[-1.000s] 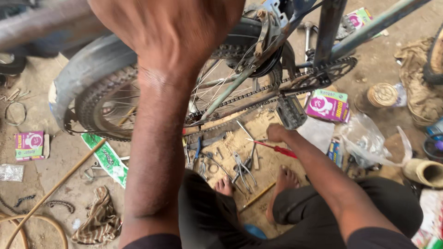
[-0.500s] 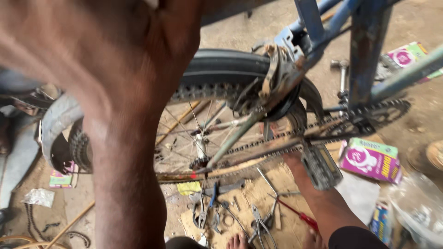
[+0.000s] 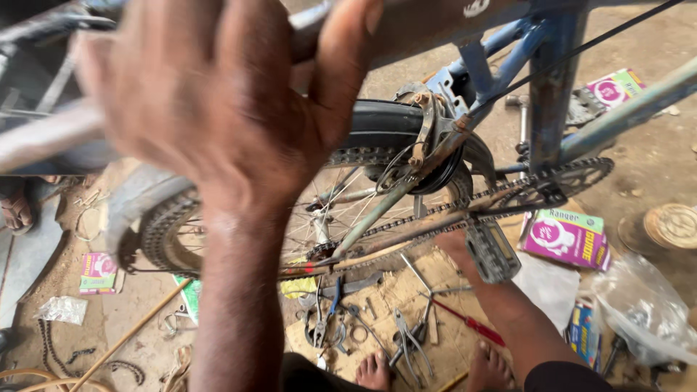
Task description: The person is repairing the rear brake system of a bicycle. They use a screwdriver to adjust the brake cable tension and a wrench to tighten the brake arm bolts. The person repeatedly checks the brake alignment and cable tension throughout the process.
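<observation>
From the head cam, the left hand (image 3: 218,109) was up close and blurry, its grip wrapped around a bar of the blue bicycle frame (image 3: 552,87), thumb hooked over the top. The right hand (image 3: 454,247) reached low under the chain (image 3: 435,214), just beside the pedal (image 3: 492,252); couldn't tell whether its grip was spread or pressed together. The rear wheel (image 3: 348,181) sat between the arms. Pliers (image 3: 406,348) and a red-handled screwdriver (image 3: 472,323) lay on cardboard on the floor, near bare feet (image 3: 377,372).
</observation>
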`<action>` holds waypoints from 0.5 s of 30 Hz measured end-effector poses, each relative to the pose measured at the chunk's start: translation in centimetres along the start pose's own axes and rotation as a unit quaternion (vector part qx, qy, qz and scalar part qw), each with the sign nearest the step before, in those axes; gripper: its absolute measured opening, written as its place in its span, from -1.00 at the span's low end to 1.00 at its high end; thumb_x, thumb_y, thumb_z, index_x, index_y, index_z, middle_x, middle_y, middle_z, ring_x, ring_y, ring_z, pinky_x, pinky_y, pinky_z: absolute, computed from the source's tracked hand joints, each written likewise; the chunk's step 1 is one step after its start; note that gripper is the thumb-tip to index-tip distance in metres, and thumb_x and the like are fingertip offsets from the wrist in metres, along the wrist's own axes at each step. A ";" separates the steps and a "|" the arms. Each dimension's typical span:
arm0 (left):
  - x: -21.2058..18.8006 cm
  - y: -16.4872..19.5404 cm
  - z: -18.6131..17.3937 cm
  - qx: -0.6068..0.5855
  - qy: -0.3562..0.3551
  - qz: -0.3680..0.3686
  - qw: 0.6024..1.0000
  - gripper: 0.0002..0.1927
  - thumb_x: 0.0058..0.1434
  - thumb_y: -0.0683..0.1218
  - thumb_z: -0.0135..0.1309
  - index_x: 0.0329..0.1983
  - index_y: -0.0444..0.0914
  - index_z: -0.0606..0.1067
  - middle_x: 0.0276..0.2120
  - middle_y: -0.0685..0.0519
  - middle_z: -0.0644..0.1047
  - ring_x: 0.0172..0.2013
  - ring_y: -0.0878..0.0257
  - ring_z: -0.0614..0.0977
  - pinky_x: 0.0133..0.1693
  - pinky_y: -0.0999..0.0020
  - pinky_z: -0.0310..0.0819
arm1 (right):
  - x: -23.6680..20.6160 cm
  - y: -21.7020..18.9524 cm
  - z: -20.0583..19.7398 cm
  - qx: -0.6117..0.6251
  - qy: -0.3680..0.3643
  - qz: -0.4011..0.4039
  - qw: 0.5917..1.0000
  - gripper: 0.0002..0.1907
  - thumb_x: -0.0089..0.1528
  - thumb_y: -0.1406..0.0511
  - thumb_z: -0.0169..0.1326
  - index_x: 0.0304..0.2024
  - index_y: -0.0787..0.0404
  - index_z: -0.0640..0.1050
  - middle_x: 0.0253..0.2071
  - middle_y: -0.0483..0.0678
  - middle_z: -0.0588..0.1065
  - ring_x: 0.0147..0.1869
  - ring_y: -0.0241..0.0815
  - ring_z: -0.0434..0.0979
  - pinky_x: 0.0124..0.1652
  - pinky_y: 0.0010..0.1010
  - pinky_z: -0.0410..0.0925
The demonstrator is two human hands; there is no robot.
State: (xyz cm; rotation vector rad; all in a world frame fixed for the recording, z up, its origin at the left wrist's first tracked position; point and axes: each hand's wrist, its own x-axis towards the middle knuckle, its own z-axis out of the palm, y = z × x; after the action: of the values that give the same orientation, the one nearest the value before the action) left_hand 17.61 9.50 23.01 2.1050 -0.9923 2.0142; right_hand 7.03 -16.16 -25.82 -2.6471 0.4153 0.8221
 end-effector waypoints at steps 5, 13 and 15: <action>1.0 1.6 -5.6 -0.031 -0.041 -0.037 0.998 -0.57 0.41 0.30 0.05 -0.29 -0.13 0.46 -0.32 0.11 0.43 -0.42 0.22 0.31 -0.26 0.16 0.07 | -5.8 1.2 -1.3 -0.021 -0.015 -0.023 0.999 -0.84 0.25 0.31 0.06 -0.18 0.22 0.62 -0.23 0.09 0.59 -0.16 0.02 0.60 -0.10 -0.09 0.46; -2.2 2.6 -10.3 -0.150 0.007 -0.116 0.982 -0.67 0.38 0.14 0.24 -0.09 -0.19 0.52 -0.12 0.03 0.44 -0.11 0.14 0.42 -0.08 0.12 0.19 | -19.9 1.1 -1.0 -0.116 -0.188 -0.162 0.962 -0.85 0.28 0.32 0.04 -0.19 0.22 0.61 -0.21 0.08 0.58 -0.14 0.02 0.58 -0.09 -0.09 0.45; -4.9 3.9 -10.9 -0.216 0.071 -0.149 0.962 -0.68 0.30 0.03 0.24 0.00 -0.22 0.52 -0.02 -0.02 0.45 0.02 0.07 0.44 0.06 -0.08 0.20 | -24.3 -0.8 -1.5 -0.156 -0.219 -0.224 0.937 -0.85 0.28 0.33 0.03 -0.19 0.22 0.61 -0.21 0.08 0.58 -0.13 0.01 0.58 -0.09 -0.09 0.45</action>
State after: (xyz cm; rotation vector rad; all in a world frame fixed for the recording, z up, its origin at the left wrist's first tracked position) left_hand 6.49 13.48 18.64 1.7318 -0.9218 1.6029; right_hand -11.11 -11.78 -10.21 -2.5520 -0.4511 1.3509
